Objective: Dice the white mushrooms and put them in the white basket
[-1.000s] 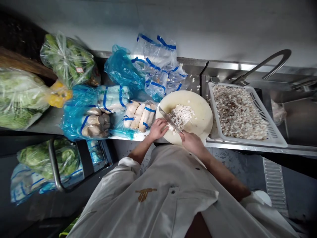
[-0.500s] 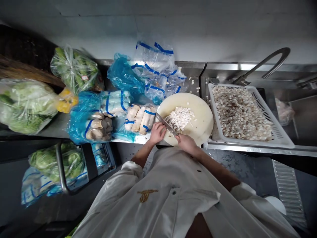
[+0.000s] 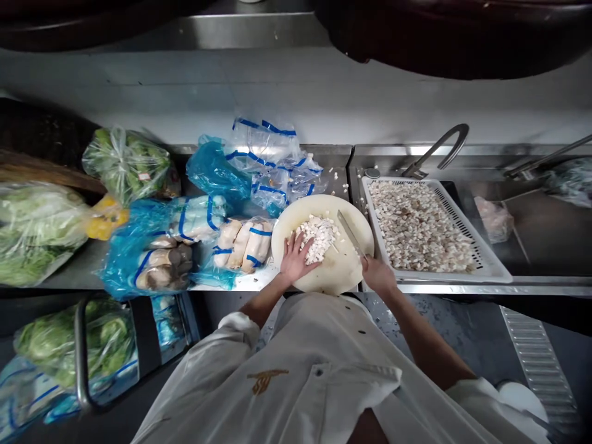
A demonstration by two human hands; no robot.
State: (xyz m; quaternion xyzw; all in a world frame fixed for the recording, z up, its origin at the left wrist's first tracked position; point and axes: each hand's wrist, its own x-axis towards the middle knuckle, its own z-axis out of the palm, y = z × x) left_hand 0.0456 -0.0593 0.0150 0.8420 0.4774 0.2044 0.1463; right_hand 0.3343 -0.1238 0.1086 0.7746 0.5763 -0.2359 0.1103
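Note:
My left hand (image 3: 297,259) lies with spread fingers against the left side of a pile of diced mushroom (image 3: 320,235), which looks white and cut small. The pile rests on a round, cream-coloured cutting board (image 3: 340,280). In my right hand (image 3: 378,275) is the handle of a kitchen knife (image 3: 351,234). Its blade points away from me and slants left over the right part of the board, apart from the pile. Left of the board, whole mushrooms (image 3: 243,243) sit in clear packs with blue tape.
A white perforated basket (image 3: 490,274) full of chopped pieces stands on the right by the sink and its faucet (image 3: 437,148). Crumpled plastic bags (image 3: 271,151) lie behind the board. Bagged greens (image 3: 132,163) and a blue bag of mushrooms (image 3: 124,246) fill the left counter.
The knife has swung from the pile's left side to the right of the board. My left hand has opened and moved onto the pile. The view has tilted up.

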